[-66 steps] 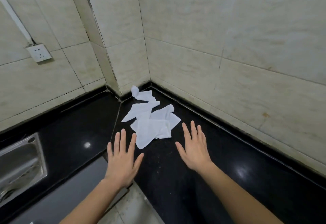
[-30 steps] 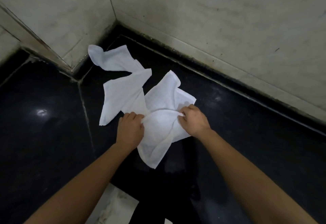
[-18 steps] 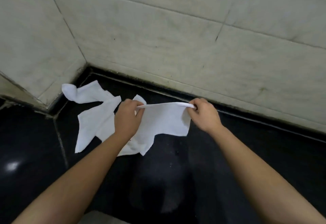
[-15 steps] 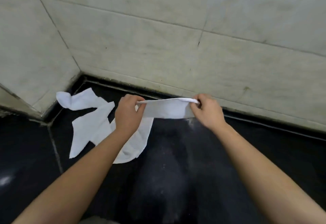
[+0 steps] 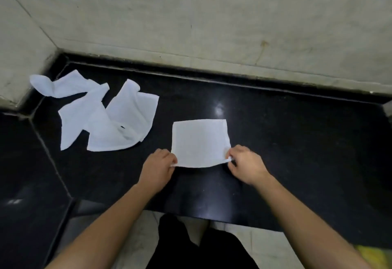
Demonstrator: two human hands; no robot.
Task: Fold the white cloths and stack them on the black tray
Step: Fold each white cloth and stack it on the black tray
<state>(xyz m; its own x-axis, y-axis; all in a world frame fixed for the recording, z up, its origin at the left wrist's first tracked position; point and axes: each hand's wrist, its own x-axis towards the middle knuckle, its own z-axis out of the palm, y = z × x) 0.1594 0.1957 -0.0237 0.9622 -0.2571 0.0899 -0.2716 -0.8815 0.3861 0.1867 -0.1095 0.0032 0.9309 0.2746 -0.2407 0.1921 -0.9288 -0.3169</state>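
Laying one cloth (image 5: 200, 141) flat near the front edge of the counter (image 5: 297, 137): the left hand (image 5: 158, 168) is pinching its near-left corner and the right hand (image 5: 246, 163) its near-right corner, hands apart, near hem slightly lifted. The other cloths (image 5: 112, 118) are lying crumpled toward the back-left corner, well apart from it; no tray is showing. Judging the first fold as being set up: the next move is calling for both pinched corners going over to the far edge, kept aligned.
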